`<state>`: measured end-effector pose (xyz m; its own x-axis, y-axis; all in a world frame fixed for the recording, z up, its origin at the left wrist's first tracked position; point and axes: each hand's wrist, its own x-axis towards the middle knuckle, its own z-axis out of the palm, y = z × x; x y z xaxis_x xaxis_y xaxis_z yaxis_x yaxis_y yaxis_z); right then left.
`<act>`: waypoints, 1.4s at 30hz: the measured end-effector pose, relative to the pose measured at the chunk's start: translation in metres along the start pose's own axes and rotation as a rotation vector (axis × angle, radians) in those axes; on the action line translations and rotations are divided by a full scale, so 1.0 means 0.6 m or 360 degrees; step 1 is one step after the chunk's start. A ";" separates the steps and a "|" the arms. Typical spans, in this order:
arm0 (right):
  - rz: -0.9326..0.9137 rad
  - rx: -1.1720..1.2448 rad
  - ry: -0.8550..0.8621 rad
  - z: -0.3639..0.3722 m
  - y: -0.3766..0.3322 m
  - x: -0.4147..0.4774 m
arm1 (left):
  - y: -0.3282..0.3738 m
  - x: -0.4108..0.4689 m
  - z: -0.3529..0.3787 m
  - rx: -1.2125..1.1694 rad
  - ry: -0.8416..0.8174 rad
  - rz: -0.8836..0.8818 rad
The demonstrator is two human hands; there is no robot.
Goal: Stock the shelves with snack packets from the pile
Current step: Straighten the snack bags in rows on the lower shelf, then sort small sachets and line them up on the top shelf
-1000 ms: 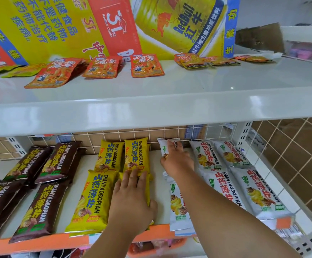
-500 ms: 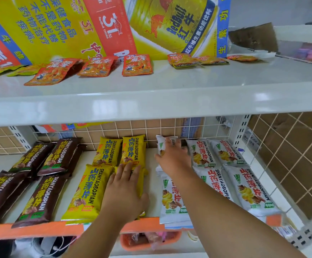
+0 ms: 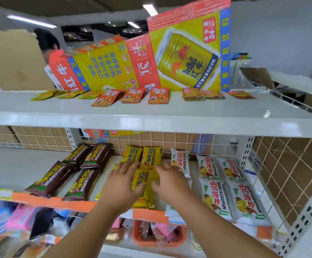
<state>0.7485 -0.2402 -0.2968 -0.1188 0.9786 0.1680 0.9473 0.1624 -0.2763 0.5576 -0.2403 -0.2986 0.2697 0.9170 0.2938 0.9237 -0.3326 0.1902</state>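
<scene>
Both hands work among the yellow foil snack packets (image 3: 144,183), which lie flat on the lower white metal shelf (image 3: 39,164). The left hand (image 3: 121,183) lies flat over the front-left packet, fingers straight. The right hand (image 3: 170,181) rests just beside it, thumb against the edge of the front-right packet. The hands are apart and grip nothing; they are probably nudging the front packets into line with the back pair, so that the rows stay sorted by colour with labels up.

Four yellow packets show, one of them largely covered. To the left lie four dark brown packets (image 3: 77,181). To the right, five white packets (image 3: 214,198) show plainly, and a sixth is partly hidden by the right forearm. Three orange sachets (image 3: 133,95) sit on the upper white shelf (image 3: 170,112). The pile is out of view.
</scene>
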 end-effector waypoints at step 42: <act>-0.1092 0.0509 0.0593 -0.258 -0.940 0.255 | -0.664 -0.289 -0.767 0.0486 0.0939 -0.0834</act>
<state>0.2420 -0.2017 0.0311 -0.4780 0.5533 0.6822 0.5641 0.7887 -0.2444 0.0175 -0.3679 0.0058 -0.3219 0.6428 0.6951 0.9455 0.2556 0.2016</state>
